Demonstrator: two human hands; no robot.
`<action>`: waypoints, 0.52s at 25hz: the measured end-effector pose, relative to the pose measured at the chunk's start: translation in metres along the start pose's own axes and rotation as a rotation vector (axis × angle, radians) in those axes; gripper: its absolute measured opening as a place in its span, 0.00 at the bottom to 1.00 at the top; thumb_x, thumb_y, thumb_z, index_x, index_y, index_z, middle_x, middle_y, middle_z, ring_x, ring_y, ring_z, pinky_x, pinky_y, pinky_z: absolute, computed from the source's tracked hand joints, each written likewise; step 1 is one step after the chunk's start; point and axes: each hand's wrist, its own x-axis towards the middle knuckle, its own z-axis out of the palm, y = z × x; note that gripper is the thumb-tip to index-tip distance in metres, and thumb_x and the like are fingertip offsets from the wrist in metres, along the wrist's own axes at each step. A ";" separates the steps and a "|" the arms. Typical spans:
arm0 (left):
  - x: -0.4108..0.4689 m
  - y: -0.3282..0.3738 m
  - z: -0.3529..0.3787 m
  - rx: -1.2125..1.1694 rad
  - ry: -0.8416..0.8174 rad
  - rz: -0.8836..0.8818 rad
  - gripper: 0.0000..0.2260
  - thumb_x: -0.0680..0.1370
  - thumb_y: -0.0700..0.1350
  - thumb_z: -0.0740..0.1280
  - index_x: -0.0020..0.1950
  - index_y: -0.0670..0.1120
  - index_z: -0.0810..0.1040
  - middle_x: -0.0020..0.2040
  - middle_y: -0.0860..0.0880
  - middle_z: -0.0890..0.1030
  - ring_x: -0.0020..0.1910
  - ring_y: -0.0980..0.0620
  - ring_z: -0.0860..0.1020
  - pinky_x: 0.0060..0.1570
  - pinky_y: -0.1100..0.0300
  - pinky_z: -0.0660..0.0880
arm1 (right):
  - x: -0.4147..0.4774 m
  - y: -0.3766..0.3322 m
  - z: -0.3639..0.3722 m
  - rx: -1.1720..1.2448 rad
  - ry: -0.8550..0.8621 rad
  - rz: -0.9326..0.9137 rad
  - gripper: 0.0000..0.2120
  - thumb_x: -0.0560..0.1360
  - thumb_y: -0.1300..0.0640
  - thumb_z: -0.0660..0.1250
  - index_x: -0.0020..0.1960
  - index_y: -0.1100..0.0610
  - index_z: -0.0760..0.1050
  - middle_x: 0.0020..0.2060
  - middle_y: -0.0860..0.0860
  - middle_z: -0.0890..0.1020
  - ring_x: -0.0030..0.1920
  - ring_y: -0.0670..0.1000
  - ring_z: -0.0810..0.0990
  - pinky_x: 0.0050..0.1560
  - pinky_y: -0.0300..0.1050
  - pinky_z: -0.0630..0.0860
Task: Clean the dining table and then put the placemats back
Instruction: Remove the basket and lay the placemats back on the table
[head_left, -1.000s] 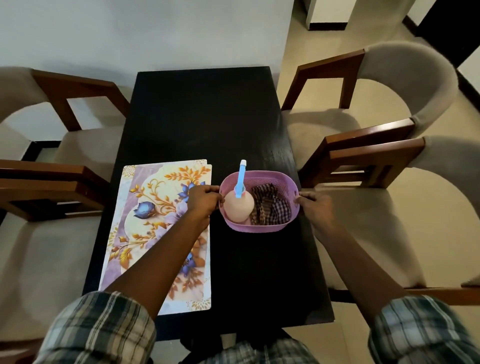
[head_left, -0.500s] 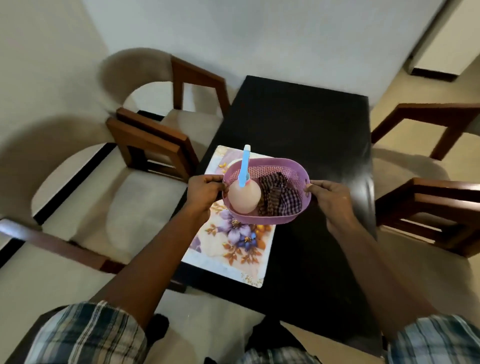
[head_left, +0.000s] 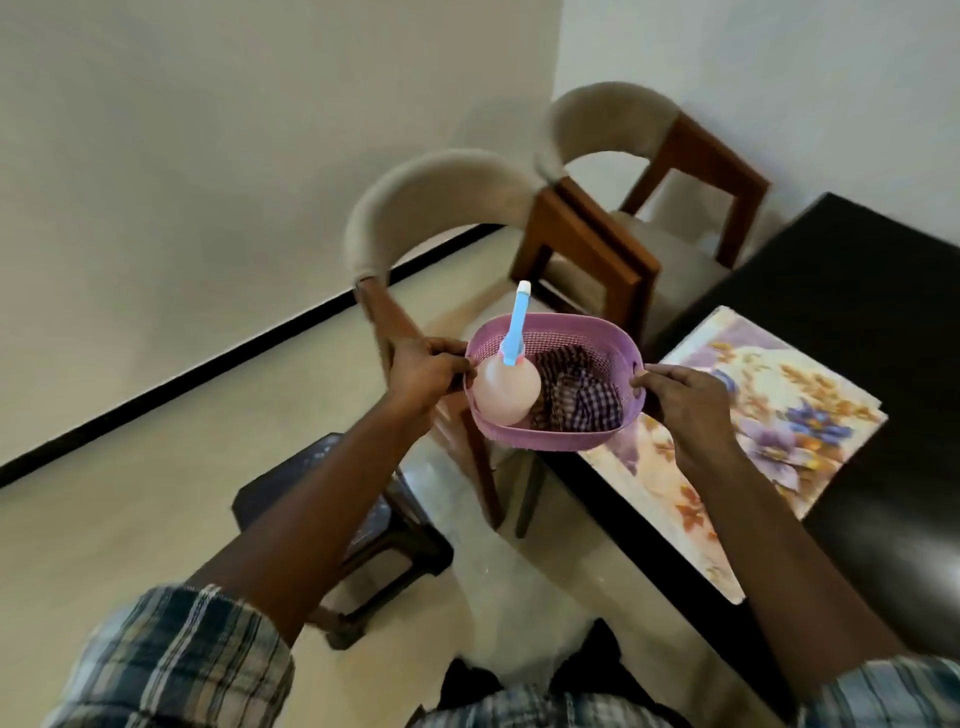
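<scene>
Gripping the oval purple plastic mesh basket (head_left: 561, 441) at its ends, the left hand (head_left: 423, 371) and right hand (head_left: 685, 400) held it aloft beside the black dining table (head_left: 883, 291), a round pink bottle (head_left: 506, 389) and checked cloth (head_left: 584, 400) inside; the floral rectangular placemat (head_left: 769, 415) lay on that table

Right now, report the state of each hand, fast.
Left hand: closed, gripping the left end of the purple basket.
Right hand: closed, gripping the basket's right end.
</scene>
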 end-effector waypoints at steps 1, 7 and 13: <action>-0.003 -0.006 -0.027 -0.010 0.042 0.002 0.07 0.75 0.29 0.71 0.51 0.36 0.86 0.49 0.34 0.86 0.43 0.41 0.86 0.45 0.50 0.85 | -0.007 -0.003 0.026 -0.030 -0.037 -0.019 0.04 0.73 0.62 0.75 0.46 0.56 0.88 0.45 0.55 0.89 0.52 0.60 0.87 0.59 0.58 0.83; -0.019 -0.048 -0.149 -0.087 0.278 -0.055 0.08 0.76 0.31 0.72 0.54 0.36 0.86 0.47 0.37 0.87 0.48 0.37 0.87 0.51 0.47 0.85 | -0.029 -0.008 0.157 -0.109 -0.354 -0.008 0.04 0.76 0.64 0.73 0.48 0.58 0.87 0.44 0.56 0.89 0.48 0.57 0.88 0.55 0.56 0.85; -0.024 -0.099 -0.230 -0.118 0.510 -0.192 0.10 0.77 0.31 0.70 0.57 0.37 0.86 0.49 0.40 0.88 0.47 0.41 0.87 0.47 0.51 0.86 | -0.028 0.004 0.280 -0.260 -0.625 0.046 0.05 0.79 0.60 0.73 0.53 0.54 0.85 0.47 0.52 0.88 0.44 0.48 0.88 0.41 0.39 0.84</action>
